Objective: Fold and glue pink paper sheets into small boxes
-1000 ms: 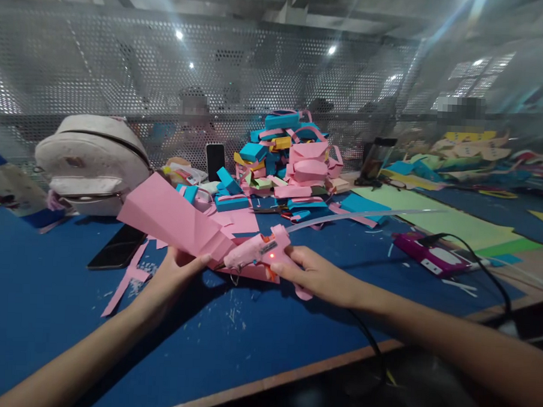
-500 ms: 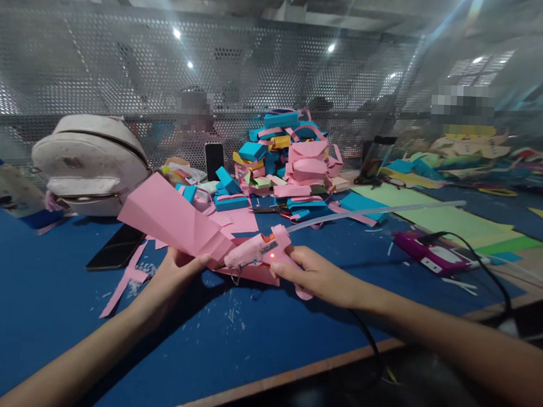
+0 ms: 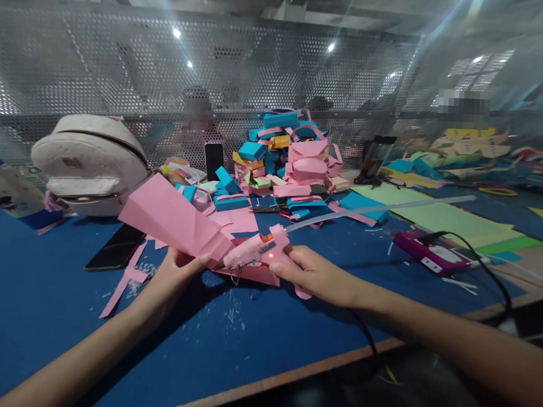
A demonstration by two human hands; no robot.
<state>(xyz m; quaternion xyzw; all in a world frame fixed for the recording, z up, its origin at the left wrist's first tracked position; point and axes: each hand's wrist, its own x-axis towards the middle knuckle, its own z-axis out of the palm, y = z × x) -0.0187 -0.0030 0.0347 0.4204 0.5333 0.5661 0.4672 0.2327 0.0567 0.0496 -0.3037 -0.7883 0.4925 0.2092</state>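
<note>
A creased sheet of pink paper (image 3: 172, 214), partly folded, is gripped at its lower edge by my left hand (image 3: 178, 274), thumb on top. My right hand (image 3: 311, 274) is wrapped around the handle of a pink glue gun (image 3: 263, 251) with a small lit red light. The nozzle points left and meets the paper's folded end close to my left thumb. Out of the gun's back sticks a long clear glue stick (image 3: 379, 209). Its black cord (image 3: 369, 337) hangs down past the table edge.
Behind my hands rises a pile of pink, blue and yellow paper pieces (image 3: 277, 162). To the left are a white backpack (image 3: 93, 160) and a black phone (image 3: 116, 248). A purple power strip (image 3: 431, 252) and green sheets (image 3: 442, 217) lie right. A person (image 3: 468, 122) is at far right.
The glue stick's free end has shifted slightly up and right, and the glue gun has tilted a little. Both hands keep nearly the same places.
</note>
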